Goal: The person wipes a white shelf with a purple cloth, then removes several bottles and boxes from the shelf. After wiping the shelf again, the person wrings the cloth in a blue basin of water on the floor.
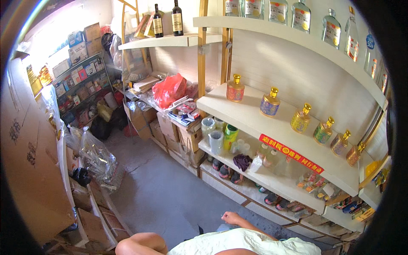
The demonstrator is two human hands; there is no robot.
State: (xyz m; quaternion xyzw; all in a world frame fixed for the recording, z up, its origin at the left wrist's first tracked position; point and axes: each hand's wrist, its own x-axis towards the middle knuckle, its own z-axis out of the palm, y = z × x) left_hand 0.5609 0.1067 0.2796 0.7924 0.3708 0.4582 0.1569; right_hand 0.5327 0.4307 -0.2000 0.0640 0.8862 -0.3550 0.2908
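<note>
My right hand (231,218) hangs low over the grey floor (159,188), its fingers curled inward. Something small and pale shows at the fingertips, too small to name. Beneath the hand is a bluish object (224,227), mostly hidden by the pale shirt (236,242). My left hand is out of view. To the right stands a white shelf unit; its middle board (287,127) bears several ornate bottles with gold caps, among them a red one (235,91) and a blue one (269,105). A dark purple cloth (242,162) lies on the board below, close to stacked clear cups (216,142).
Clear glass bottles (301,17) line the top shelf. Dark wine bottles (177,19) stand farther back. A red plastic bag (169,91) lies on a cluttered counter. Cardboard boxes (35,153) and clear plastic bags (95,153) edge the left side.
</note>
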